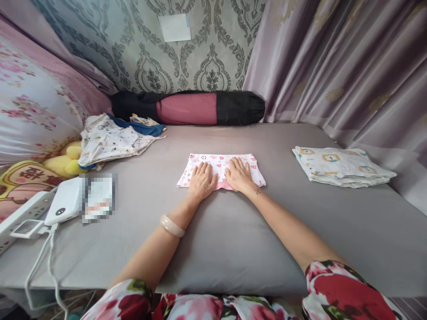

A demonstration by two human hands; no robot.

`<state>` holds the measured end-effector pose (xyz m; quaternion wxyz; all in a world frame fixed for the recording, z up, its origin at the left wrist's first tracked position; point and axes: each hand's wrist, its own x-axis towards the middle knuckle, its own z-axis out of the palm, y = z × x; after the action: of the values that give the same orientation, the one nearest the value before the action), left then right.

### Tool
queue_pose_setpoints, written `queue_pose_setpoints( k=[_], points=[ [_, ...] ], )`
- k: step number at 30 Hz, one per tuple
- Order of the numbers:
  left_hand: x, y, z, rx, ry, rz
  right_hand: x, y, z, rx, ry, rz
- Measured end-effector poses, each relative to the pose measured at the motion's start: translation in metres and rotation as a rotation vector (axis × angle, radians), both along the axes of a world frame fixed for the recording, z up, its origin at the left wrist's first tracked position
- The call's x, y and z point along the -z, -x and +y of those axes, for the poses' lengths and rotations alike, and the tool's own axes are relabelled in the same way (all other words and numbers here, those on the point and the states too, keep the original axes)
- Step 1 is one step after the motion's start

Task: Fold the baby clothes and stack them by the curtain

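Note:
A folded white cloth garment with pink hearts and a pink edge (218,161) lies flat in the middle of the grey-covered surface (227,235). My left hand (202,180) rests flat on its left half, fingers stretched out. On the right half lies my right hand (238,174), also flat with the fingers apart. Both palms press down on the cloth and hide parts of it. Neither hand grips anything.
Folded white printed cloths (343,164) lie at the right. Loose printed clothes (116,138) are heaped at the left, near a white power bank (65,202), a power strip (25,218) and cables (50,258). A black-and-pink rolled bag (187,108) lies along the wall.

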<state>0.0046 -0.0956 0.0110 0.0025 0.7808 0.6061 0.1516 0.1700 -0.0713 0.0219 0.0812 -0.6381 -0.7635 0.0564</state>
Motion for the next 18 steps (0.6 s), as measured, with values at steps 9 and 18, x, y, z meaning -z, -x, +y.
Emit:
queue_pose_setpoints(
  k=[9, 18],
  points=[
    [-0.001, 0.021, -0.001, -0.173, -0.066, -0.074, -0.002, 0.039, 0.006, -0.056, -0.005, 0.052],
    [0.005, 0.042, 0.006, -0.186, -0.068, -0.164, 0.001, 0.039, 0.008, -0.044, 0.083, 0.025]
  ],
)
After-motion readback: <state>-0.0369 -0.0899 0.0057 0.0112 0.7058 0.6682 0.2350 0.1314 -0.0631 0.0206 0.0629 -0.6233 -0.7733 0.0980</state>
